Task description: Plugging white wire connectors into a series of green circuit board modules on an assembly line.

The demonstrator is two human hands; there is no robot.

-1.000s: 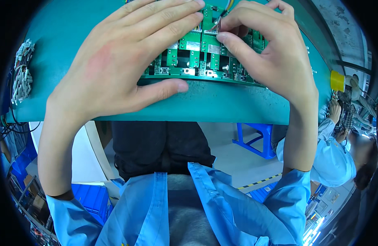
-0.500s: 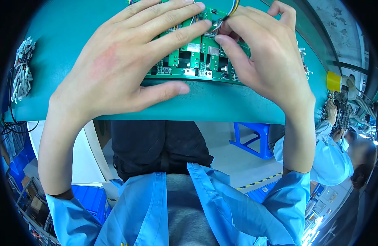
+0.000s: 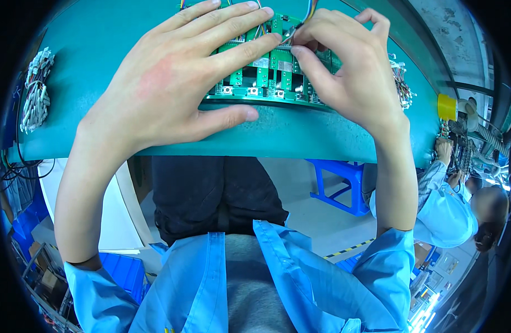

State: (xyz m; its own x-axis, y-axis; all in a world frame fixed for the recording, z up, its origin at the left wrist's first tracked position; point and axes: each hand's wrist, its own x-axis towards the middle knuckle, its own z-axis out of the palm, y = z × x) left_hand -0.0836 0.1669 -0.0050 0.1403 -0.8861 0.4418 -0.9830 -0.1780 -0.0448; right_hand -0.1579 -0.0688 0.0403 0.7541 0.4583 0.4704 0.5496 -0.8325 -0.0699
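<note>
A green circuit board panel (image 3: 261, 78) with several rows of small parts lies on the green table mat. My left hand (image 3: 169, 83) rests palm down across its left part, fingers stretched out and apart, thumb pointing right over the mat. With thumb and fingers together, my right hand (image 3: 355, 69) pinches a multi-coloured wire cable (image 3: 310, 11) at its connector end, against the board. The fingers partly hide the connector, so I cannot tell whether it is seated. Thin wires also stick up between my left fingers.
A bundle of wire cables with white connectors (image 3: 36, 94) lies at the far left, another cable bundle (image 3: 401, 83) right of my right hand. A blue stool (image 3: 344, 186) stands beneath the table edge. At the right, a co-worker in blue (image 3: 447, 216) works near a yellow object (image 3: 447, 107).
The view has shifted slightly, moving the table and board a little. Both hands keep nearly the same pose on the board, the right still pinching the cable.
</note>
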